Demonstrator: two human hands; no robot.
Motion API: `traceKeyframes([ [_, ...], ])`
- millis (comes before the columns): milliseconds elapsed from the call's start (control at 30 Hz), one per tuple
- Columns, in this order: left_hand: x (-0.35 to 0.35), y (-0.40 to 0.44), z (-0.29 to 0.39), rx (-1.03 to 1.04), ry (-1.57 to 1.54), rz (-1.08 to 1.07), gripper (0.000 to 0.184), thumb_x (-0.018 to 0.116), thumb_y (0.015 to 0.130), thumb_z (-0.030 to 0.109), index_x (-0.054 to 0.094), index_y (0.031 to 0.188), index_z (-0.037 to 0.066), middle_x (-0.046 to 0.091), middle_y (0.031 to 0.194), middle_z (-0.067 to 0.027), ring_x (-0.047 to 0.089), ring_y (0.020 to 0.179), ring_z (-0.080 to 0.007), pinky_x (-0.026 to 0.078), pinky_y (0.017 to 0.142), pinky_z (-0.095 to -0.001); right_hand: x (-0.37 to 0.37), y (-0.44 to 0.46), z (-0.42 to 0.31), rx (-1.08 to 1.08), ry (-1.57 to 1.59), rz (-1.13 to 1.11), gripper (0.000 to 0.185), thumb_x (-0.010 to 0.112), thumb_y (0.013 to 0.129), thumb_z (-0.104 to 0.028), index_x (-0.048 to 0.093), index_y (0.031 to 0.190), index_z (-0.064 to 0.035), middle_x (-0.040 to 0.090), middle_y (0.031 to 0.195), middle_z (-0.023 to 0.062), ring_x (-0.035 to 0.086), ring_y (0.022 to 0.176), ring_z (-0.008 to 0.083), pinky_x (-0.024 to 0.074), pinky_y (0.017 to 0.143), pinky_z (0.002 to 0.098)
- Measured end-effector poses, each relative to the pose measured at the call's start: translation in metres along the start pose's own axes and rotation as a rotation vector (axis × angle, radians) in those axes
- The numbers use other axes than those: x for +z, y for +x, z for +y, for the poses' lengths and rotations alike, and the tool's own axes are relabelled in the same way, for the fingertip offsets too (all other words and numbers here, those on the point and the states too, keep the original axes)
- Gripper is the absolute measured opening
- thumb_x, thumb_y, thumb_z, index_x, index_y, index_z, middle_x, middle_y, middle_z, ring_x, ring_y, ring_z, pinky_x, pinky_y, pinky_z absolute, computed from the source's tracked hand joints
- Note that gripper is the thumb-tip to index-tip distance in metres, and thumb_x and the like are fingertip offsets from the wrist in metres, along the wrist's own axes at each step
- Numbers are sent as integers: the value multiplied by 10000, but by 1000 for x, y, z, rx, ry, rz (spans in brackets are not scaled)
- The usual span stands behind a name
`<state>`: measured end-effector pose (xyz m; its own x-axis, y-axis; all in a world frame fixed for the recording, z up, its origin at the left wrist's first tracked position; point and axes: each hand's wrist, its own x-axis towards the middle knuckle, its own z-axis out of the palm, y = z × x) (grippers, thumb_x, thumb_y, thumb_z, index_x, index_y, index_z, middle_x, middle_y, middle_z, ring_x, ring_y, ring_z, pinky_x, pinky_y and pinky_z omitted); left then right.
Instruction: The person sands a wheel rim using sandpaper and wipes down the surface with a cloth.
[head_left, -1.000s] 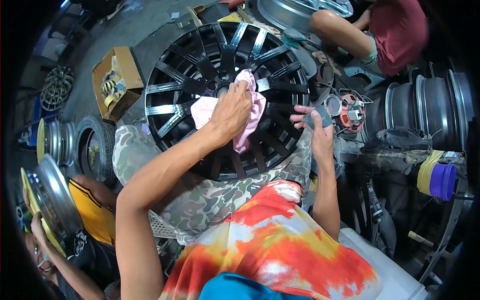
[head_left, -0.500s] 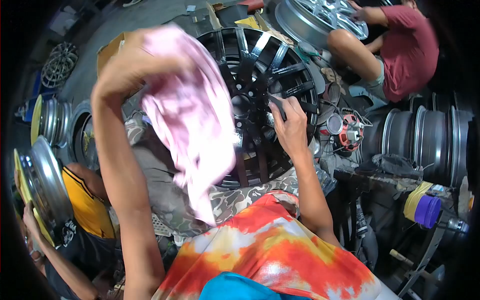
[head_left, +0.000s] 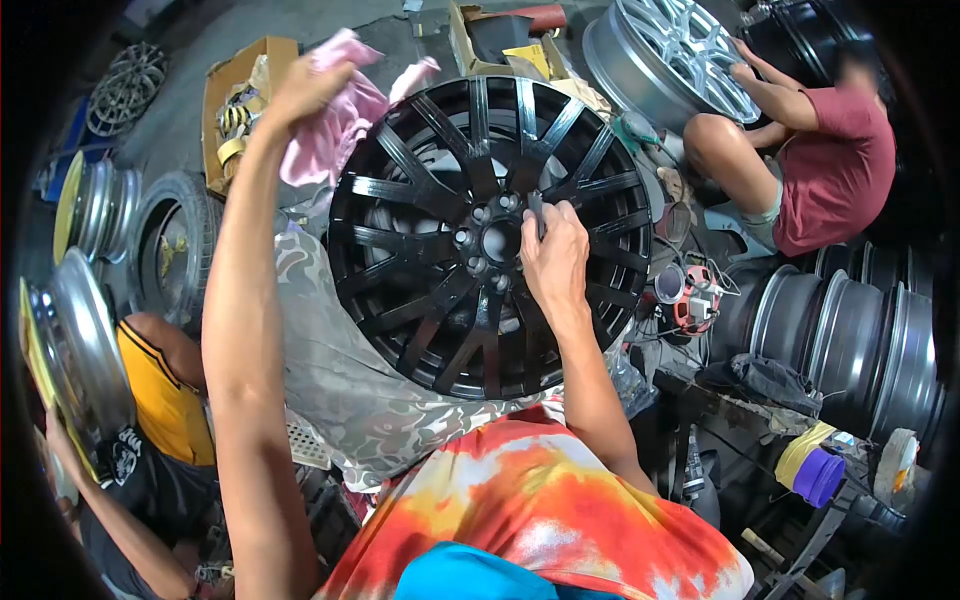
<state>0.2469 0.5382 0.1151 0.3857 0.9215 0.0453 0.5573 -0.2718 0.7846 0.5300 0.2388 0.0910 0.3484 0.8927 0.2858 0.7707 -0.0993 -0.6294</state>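
A glossy black multi-spoke wheel rim (head_left: 385, 245) lies face up before me on a camouflage cloth (head_left: 350, 370). My left hand (head_left: 308, 92) is closed on a bunched pink cloth (head_left: 335, 120), raised at the rim's upper left edge. Loose ends of the cloth stick out to the right and hang below the fingers. Near the rim's hub, my right hand (head_left: 558, 255) pinches a small dark flat piece (head_left: 537, 213), whose exact kind I cannot make out. Fingers of that hand rest over the spokes right of the centre hole.
A person in a maroon shirt (head_left: 835, 170) handles a silver rim (head_left: 655, 65) at upper right. At left, another person's arm (head_left: 130, 540) reaches to a rim (head_left: 85, 350). Around me are a cardboard box (head_left: 215, 125), a tyre (head_left: 175, 245), a red power tool (head_left: 697, 300) and stacked rims (head_left: 835, 330).
My left hand has swung the pink cloth up and left, off the rim, which now shows fully. My right hand stays near the hub with the dark piece. The view has shifted slightly.
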Motion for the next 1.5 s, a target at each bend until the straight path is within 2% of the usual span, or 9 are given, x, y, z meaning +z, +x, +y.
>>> traceKeyframes([
  [67, 17, 2, 19, -110, 70, -122, 485, 699, 860, 458, 748, 1141, 66, 709, 997, -91, 634, 893, -170, 509, 805, -323, -6, 2, 0, 123, 47, -79, 166, 638, 915, -78, 661, 953, 82, 610, 873, 249, 635, 832, 450, 499, 712, 489],
  [167, 43, 1, 54, -345, 228, -474, 1039, 750, 649, 829, 706, 1136, -88, 704, 1037, -241, 656, 981, -307, 519, 863, -458, 3, 12, 0, 153, 144, 41, 177, 646, 907, -100, 635, 894, 76, 626, 865, 258, 623, 838, 471, 486, 731, 512],
  [300, 50, 10, 44, -425, 330, -467, 1130, 697, 653, 880, 668, 1186, -116, 680, 1165, -292, 645, 1087, -412, 488, 940, -537, 18, 4, 0, 147, 123, 50, 178, 635, 921, -91, 626, 918, 87, 634, 901, 289, 622, 844, 494, 476, 737, 530],
  [633, 44, 8, 20, -698, 282, -645, 1122, 490, 725, 965, 628, 1264, -10, 596, 1290, -344, 587, 1167, -419, 437, 975, -628, 11, 4, -2, 155, 107, 28, 199, 608, 948, -81, 596, 848, 91, 589, 797, 262, 604, 735, 470, 448, 663, 516],
  [700, 44, 1, 21, -589, 209, -560, 1156, 529, 729, 946, 580, 1257, -81, 599, 1264, -284, 613, 1049, -381, 492, 916, -546, 15, -1, -1, 82, 66, 33, 210, 603, 951, -80, 593, 839, 98, 586, 829, 273, 599, 775, 486, 451, 682, 524],
  [833, 38, -10, 50, -650, 240, -542, 1079, 471, 758, 954, 668, 1288, 35, 574, 1363, -314, 593, 1201, -371, 449, 1018, -539, 0, -14, -7, 53, 133, -93, 175, 608, 959, -73, 670, 969, 90, 612, 880, 249, 616, 785, 461, 483, 701, 484],
  [1067, 40, -7, 32, -496, 270, -500, 1101, 458, 757, 959, 664, 1318, 34, 565, 1385, -320, 586, 1242, -419, 441, 1031, -540, 27, 14, -14, -148, 59, -7, 228, 624, 961, -53, 713, 1164, 0, 618, 880, 190, 635, 778, 379, 503, 723, 432],
  [1200, 48, -8, 17, -444, 273, -438, 1188, 392, 758, 981, 669, 1191, -90, 661, 1184, -287, 647, 1067, -365, 503, 934, -537, 20, -4, -15, -109, 78, -61, 215, 622, 950, -28, 703, 1139, 32, 589, 881, 204, 626, 790, 404, 495, 715, 445],
  [1500, 47, 3, 11, -386, 335, -505, 1223, 361, 767, 982, 613, 1342, -68, 571, 1383, -312, 552, 1293, -402, 402, 1089, -507, 26, 15, -7, -203, 48, -49, 213, 583, 927, -2, 686, 1101, 68, 602, 926, 214, 639, 836, 424, 511, 738, 465],
])
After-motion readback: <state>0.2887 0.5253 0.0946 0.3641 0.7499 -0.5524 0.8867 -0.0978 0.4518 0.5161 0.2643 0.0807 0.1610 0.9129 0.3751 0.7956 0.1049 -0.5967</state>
